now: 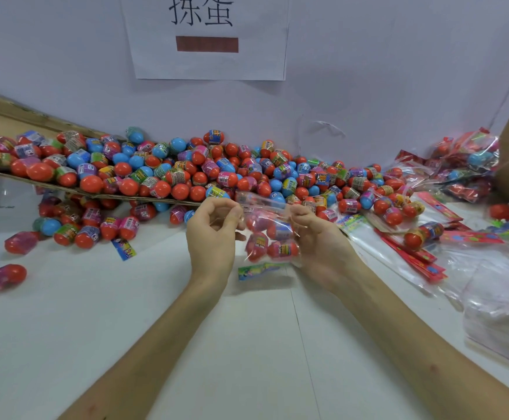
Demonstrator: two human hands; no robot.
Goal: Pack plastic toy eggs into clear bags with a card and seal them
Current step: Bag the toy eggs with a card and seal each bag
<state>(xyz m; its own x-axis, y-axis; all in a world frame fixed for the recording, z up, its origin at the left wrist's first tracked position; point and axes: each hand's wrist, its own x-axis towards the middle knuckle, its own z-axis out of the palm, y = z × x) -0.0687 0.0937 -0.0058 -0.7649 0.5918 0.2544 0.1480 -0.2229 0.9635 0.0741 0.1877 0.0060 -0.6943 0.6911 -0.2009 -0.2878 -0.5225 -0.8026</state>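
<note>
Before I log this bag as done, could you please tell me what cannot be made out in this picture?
- Head view: whether the clear bag is sealed; left hand and right hand pinch over its mouth.
- Head view: number of eggs inside; crinkled plastic blurs them.
- Head view: card print; too small.

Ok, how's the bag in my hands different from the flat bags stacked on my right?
The held bag bulges with eggs and a card, its top pinched by left hand and right hand; the stacked bags lie flat, empty, on the table. Both are clear plastic.
</note>
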